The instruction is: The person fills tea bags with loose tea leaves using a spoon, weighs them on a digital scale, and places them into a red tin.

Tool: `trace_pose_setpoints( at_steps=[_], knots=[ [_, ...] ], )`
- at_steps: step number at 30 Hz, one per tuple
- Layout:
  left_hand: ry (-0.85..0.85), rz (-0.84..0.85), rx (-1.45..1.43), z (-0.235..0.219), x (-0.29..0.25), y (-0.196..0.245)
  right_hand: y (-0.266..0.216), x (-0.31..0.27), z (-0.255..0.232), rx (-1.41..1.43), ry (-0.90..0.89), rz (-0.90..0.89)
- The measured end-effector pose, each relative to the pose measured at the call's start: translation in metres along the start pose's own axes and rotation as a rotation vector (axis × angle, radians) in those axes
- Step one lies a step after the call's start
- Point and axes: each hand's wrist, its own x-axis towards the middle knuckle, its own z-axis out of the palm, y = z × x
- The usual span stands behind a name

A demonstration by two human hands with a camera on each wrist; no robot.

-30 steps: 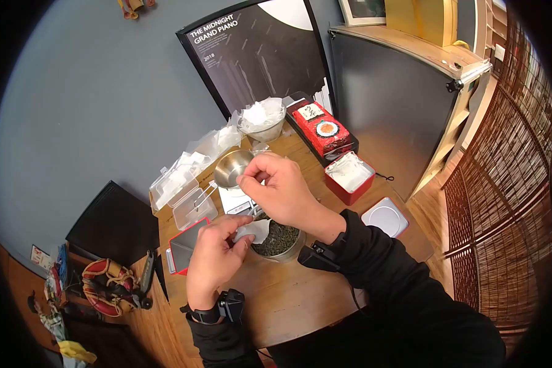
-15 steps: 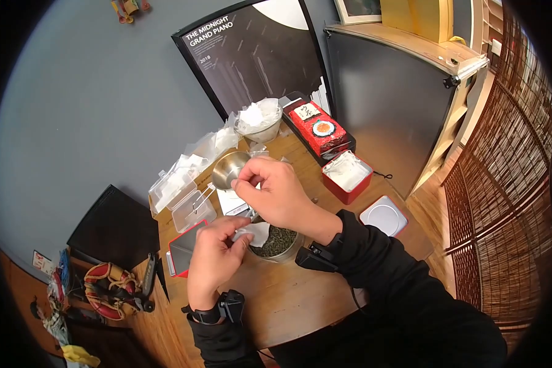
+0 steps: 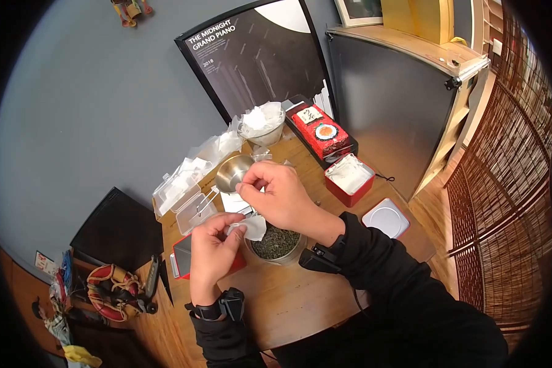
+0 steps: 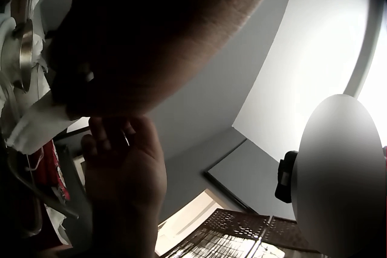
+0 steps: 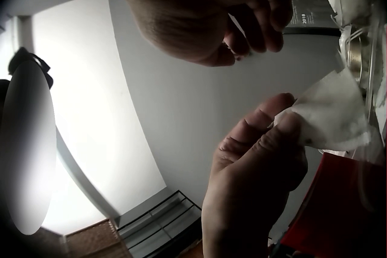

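Observation:
My left hand point(image 3: 214, 248) pinches a white tea bag point(image 3: 255, 229) between thumb and fingers, over the left rim of a clear bowl of dried tea leaves point(image 3: 277, 244). In the right wrist view, the bag point(image 5: 335, 113) hangs out from the left fingertips as a thin, wrinkled pouch. Above the bowl, my right hand point(image 3: 276, 193) has its thumb and forefinger brought together and the other fingers curled. Nothing shows clearly between those fingertips. Behind them, a steel bowl point(image 3: 232, 175) sits on a white scale point(image 3: 233, 201).
A red tin point(image 3: 181, 256) stands left of my left hand. Clear boxes point(image 3: 187, 199) and a bowl of white bags point(image 3: 262, 126) line the wall side. On the right are a red packet point(image 3: 322, 132), a filled red tin point(image 3: 351, 179) and its lid point(image 3: 385, 219).
My left hand has shifted slightly up and left with the tea bag, uncovering more of the tea leaves. The right hand holds nearly the same pose.

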Motion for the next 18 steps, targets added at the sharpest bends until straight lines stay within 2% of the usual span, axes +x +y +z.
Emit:
trace_pose_setpoints(
  at_steps=[2, 4, 8, 10, 11, 14, 16, 18],
  knots=[
    [0.012, -0.053, -0.072, -0.001, 0.001, -0.003, 0.001, 0.000, 0.000, 0.000, 0.001, -0.007],
    [0.036, -0.127, -0.317, -0.003, 0.001, 0.002, 0.000, 0.000, 0.000, 0.006, 0.001, -0.005],
    [0.061, -0.124, -0.392, -0.012, 0.001, 0.012, 0.000, 0.001, -0.002, 0.007, 0.006, 0.017],
    [0.144, -0.103, -0.607, -0.014, 0.002, 0.009, 0.004, 0.002, -0.003, 0.011, 0.023, 0.009],
    [0.151, -0.095, -0.604, -0.016, 0.003, 0.005, 0.005, 0.002, -0.003, 0.016, 0.041, 0.006],
    [0.222, 0.063, -1.200, -0.021, 0.006, -0.019, 0.006, 0.003, -0.002, 0.064, 0.086, -0.015],
    [0.209, 0.143, -1.570, -0.022, 0.008, -0.016, 0.004, 0.003, -0.002, 0.089, 0.098, -0.017],
    [0.206, 0.107, -1.683, -0.018, 0.009, -0.018, 0.003, 0.002, -0.001, 0.074, 0.076, 0.014]
  ],
)
